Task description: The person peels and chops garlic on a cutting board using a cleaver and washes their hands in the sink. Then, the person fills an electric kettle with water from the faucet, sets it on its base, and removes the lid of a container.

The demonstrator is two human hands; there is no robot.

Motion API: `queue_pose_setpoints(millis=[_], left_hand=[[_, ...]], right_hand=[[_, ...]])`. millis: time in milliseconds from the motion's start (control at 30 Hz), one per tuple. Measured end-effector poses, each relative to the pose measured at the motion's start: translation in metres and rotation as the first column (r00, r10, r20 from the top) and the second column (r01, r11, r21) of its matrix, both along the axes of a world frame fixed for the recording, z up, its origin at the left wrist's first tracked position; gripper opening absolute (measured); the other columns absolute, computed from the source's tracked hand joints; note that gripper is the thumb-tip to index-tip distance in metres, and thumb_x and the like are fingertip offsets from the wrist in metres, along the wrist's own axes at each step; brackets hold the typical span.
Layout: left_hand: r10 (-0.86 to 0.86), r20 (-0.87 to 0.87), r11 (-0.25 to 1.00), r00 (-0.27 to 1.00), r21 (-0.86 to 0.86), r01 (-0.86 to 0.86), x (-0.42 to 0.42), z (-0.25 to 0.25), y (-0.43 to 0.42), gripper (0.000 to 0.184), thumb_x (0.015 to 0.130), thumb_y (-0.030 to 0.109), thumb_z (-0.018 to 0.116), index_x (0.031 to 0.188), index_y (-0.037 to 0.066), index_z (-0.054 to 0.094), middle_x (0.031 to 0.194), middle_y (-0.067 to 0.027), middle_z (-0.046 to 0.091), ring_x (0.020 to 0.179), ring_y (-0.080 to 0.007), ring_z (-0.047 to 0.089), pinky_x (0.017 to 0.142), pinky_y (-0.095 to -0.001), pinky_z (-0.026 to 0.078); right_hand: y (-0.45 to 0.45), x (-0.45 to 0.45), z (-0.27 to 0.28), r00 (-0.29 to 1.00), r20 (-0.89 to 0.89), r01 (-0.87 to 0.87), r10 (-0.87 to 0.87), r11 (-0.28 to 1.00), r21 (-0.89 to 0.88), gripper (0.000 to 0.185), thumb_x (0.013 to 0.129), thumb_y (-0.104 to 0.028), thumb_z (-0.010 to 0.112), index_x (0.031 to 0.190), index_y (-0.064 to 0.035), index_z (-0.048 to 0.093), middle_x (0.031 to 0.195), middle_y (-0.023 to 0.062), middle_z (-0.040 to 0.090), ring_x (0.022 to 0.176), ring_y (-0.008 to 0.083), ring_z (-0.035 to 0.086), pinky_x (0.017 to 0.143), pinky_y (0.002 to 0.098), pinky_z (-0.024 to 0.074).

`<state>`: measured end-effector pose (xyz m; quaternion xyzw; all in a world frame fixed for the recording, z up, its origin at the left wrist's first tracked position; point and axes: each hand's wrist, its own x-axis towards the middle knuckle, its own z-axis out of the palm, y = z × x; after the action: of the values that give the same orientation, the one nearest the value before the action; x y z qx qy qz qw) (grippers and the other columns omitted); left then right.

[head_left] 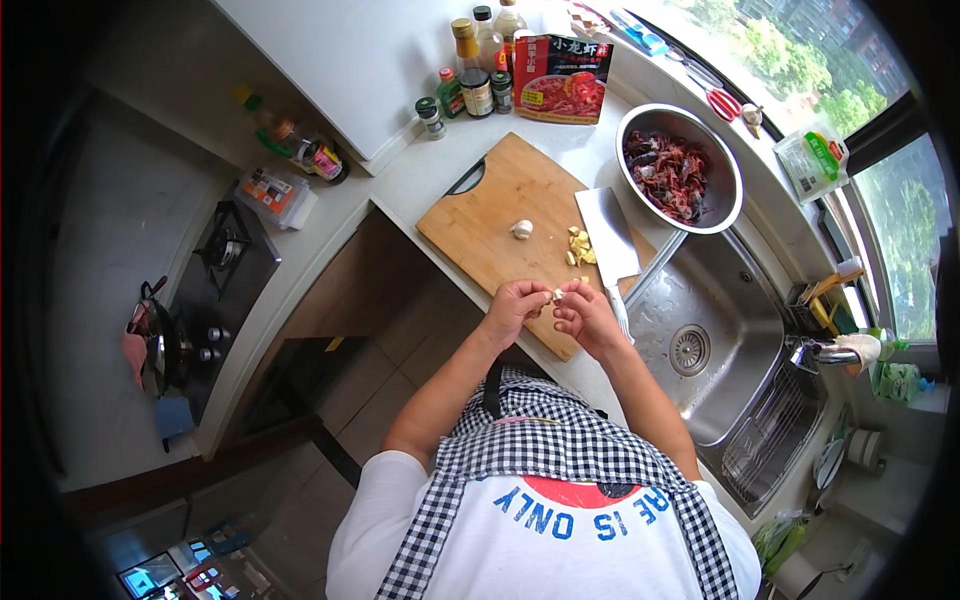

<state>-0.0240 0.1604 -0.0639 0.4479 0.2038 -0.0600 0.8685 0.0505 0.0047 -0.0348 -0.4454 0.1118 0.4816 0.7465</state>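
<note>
Over the near edge of the wooden cutting board (pixel 480 222), my left hand (pixel 517 308) and my right hand (pixel 588 316) meet, fingertips pinched on a small white garlic clove (pixel 558 295) between them. A garlic bulb (pixel 521 229) sits on the board beyond my hands. Pale yellow chopped pieces (pixel 580 247) are heaped to its right. Beside the heap lies a cleaver (pixel 610 235), its wide blade on the board's right side and its handle pointing toward me, close to my right hand.
A steel bowl of crayfish (pixel 676 172) stands behind the sink (pixel 700 330) on the right. Bottles (pixel 468 60) and a red food packet (pixel 563 80) are at the back. On the left is a stove (pixel 225 290) with a pan (pixel 165 345). Red scissors (pixel 722 103) lie by the window.
</note>
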Motion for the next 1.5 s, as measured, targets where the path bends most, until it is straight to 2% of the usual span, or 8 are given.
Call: queue_pose_setpoints(millis=[200,600,700,900,1000,1300,1400,1500], left_hand=[[0.023,-0.016,0.99,1.0,0.138,-0.02,-0.001,0.005,-0.003,0.005,0.086,0.007,0.064,0.088,0.004,0.067,0.073,0.0034,0.06,0.061,-0.0031,0.047,0.054,-0.0172,0.036],[0.015,0.024,0.956,1.0,0.292,-0.022,-0.001,0.008,-0.005,0.005,0.085,0.006,0.064,0.087,0.003,0.066,0.074,0.0032,0.059,0.061,-0.0033,0.047,0.055,-0.0177,0.037],[0.009,-0.031,0.969,0.999,0.246,-0.001,-0.002,0.002,0.0,0.005,0.085,0.007,0.063,0.087,0.003,0.066,0.072,0.0029,0.058,0.06,-0.0038,0.048,0.055,-0.0181,0.038],[0.043,-0.054,0.988,0.998,0.15,-0.035,-0.002,-0.016,0.018,0.005,0.085,0.006,0.061,0.081,0.004,0.063,0.073,-0.0012,0.061,0.058,-0.006,0.052,0.054,-0.0191,0.043],[0.118,-0.101,0.988,0.988,0.113,-0.106,-0.002,-0.017,0.031,0.005,0.083,0.003,0.061,0.079,0.003,0.06,0.078,-0.0062,0.064,0.06,-0.0076,0.055,0.052,-0.0197,0.046],[0.298,-0.092,0.95,0.95,0.124,-0.287,0.016,0.001,0.064,0.004,0.081,-0.002,0.061,0.078,0.001,0.06,0.077,-0.0111,0.067,0.06,-0.0133,0.061,0.055,-0.023,0.052],[0.229,-0.044,0.913,0.972,0.356,-0.199,0.038,-0.027,0.082,0.004,0.077,-0.001,0.065,0.081,-0.001,0.063,0.077,-0.0103,0.066,0.062,-0.0144,0.062,0.057,-0.0252,0.052],[0.086,0.108,0.547,0.99,0.826,-0.138,0.064,-0.045,0.095,0.014,0.073,0.002,0.069,0.085,-0.003,0.066,0.077,-0.0097,0.063,0.067,-0.0187,0.062,0.062,-0.0299,0.052]], right_hand=[[-0.002,-0.003,-0.018,0.763,0.622,-0.018,0.178,0.967,-0.254,0.017,0.086,-0.005,0.061,0.102,0.0014,0.06,0.087,0.0063,0.064,0.072,0.0116,0.062,0.057,0.024,0.0538],[-0.003,-0.006,-0.004,0.985,0.17,0.032,-0.01,0.991,-0.129,0.019,0.092,-0.016,0.057,0.102,-0.0006,0.062,0.086,0.0058,0.064,0.069,0.0117,0.062,0.054,0.025,0.0534],[-0.003,-0.008,-0.004,0.945,0.327,0.106,-0.029,0.969,-0.221,0.017,0.091,-0.014,0.058,0.099,0.0004,0.063,0.087,0.0056,0.064,0.068,0.0113,0.061,0.054,0.0258,0.0523],[-0.016,-0.013,-0.016,0.188,0.86,0.285,0.475,0.811,-0.51,0.016,0.079,-0.002,0.064,0.095,-0.0021,0.066,0.088,0.009,0.064,0.064,0.0152,0.061,0.058,0.0273,0.0498],[-0.024,-0.013,-0.017,0.229,0.909,0.398,0.347,0.819,-0.413,0.019,0.076,-0.001,0.065,0.095,-0.0042,0.066,0.091,0.0103,0.063,0.062,0.0183,0.061,0.058,0.0286,0.0489],[-0.059,-0.008,-0.03,0.25,0.676,0.577,0.693,0.454,-0.679,0.038,0.073,-0.009,0.067,0.108,-0.0031,0.053,0.099,0.0177,0.057,0.089,0.0362,0.059,0.076,0.0435,0.0483],[-0.052,-0.004,-0.037,0.377,0.651,0.542,0.659,0.413,-0.732,0.035,0.075,-0.012,0.066,0.105,-0.0021,0.051,0.097,0.0212,0.059,0.088,0.04,0.06,0.073,0.0466,0.0486],[-0.046,0.008,-0.031,0.461,0.558,0.492,0.69,0.325,-0.808,0.032,0.076,-0.016,0.065,0.099,-0.0011,0.05,0.09,0.0224,0.063,0.081,0.042,0.061,0.07,0.0483,0.049]])
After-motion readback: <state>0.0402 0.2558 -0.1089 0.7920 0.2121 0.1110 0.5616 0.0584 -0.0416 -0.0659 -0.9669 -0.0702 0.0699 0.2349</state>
